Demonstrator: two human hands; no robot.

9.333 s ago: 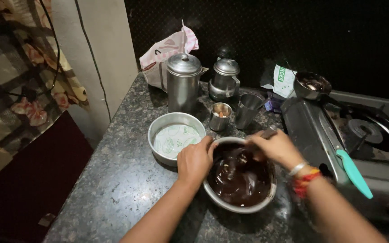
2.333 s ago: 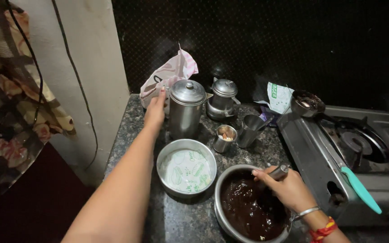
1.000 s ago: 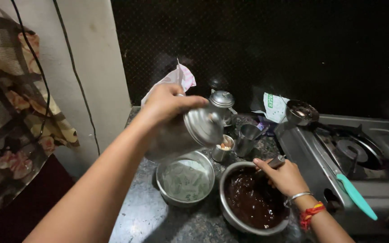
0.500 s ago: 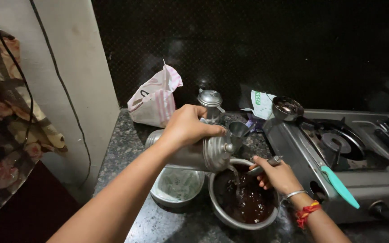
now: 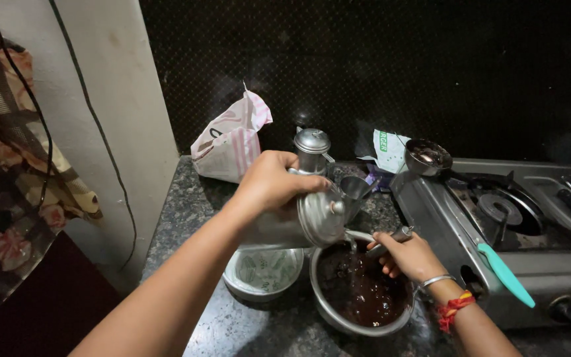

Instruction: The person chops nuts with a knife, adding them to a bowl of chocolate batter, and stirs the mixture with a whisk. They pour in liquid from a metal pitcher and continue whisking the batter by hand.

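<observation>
Left hand (image 5: 273, 182): grips lidded steel can (image 5: 299, 221), tipped rightward, just above round steel bowl of dark batter (image 5: 361, 297).
Right hand (image 5: 410, 254): closed on spoon handle (image 5: 391, 238) at bowl's rim.

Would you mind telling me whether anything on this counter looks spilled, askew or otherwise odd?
Nothing looks spilled. The steel can lies tipped on its side in the left hand, over the bowl of dark batter. The turquoise spatula overhangs the stove's front edge.
</observation>
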